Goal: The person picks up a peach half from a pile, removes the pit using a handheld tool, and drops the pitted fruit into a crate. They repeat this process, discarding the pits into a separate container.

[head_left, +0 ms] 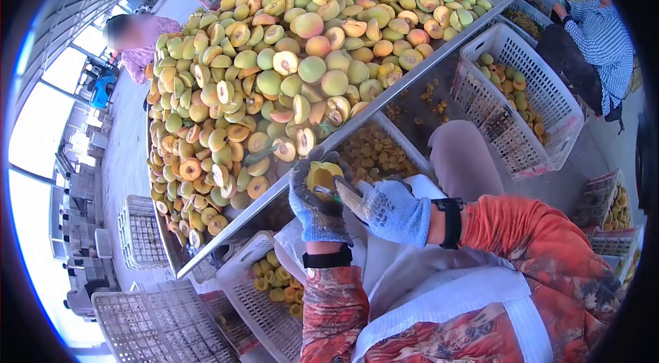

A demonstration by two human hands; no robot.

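My left hand (317, 211), in a blue and dark grey work glove, is closed around a yellow-green peach half (322, 176) with its cut side showing. Close beside it is my right hand (397, 213), gloved the same way, its fingers closed and pointing at the fruit. A slim tool seems to reach from them into the peach half; most of it is hidden, so its kind cannot be made out. Both hands are just over the near edge of a metal table (405, 93), which bears a big heap of halved peaches (312, 69), some with stones showing.
Below the table edge sits a crate of small brown-yellow pieces (377, 150). White plastic crates with peach halves stand at the left (237, 280) and right (501, 140) of my legs. A person (147, 33) stands across the table; another (597, 40) sits at the right.
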